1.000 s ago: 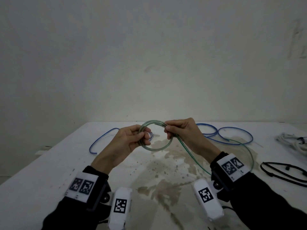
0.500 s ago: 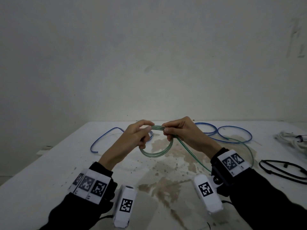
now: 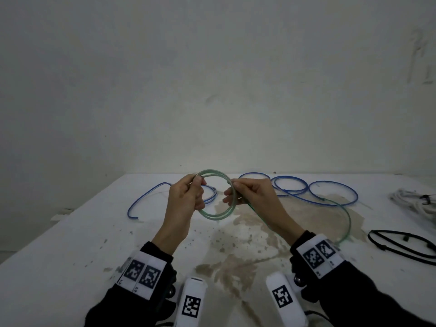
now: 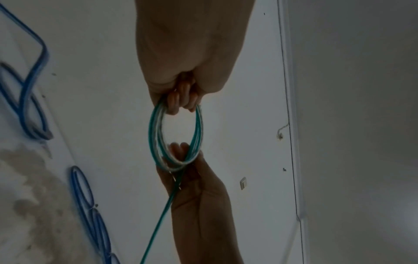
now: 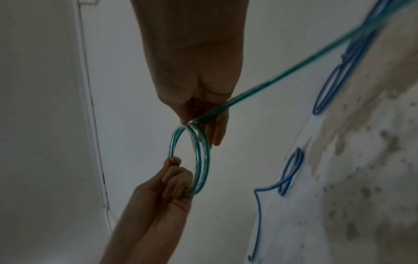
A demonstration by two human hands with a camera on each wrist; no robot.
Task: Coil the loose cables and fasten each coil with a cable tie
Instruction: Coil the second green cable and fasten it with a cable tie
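Observation:
I hold a small coil of green cable [image 3: 218,217] upright above the table, with two or three turns. My left hand [image 3: 197,186] grips its left side, fingers curled round the strands [image 4: 154,135]. My right hand [image 3: 233,193] pinches the right side where the strands cross [image 5: 200,160]. From there the loose green tail [image 3: 348,220] runs down to the right and curves back over the table [image 5: 294,69]. A blue cable [image 3: 333,182] lies uncoiled in loose loops along the far side of the table. No cable tie shows in any view.
The white table [image 3: 70,256] has a large brown stain [image 3: 236,263] in the middle. A long black cable loop [image 3: 401,244] lies at the right, and a white cable bundle [image 3: 415,201] lies beyond it. A bare wall stands behind the table.
Half a second ago the coil hung tilted below hands that nearly touched. It now stands upright, and the hands have moved apart to its left and right sides.

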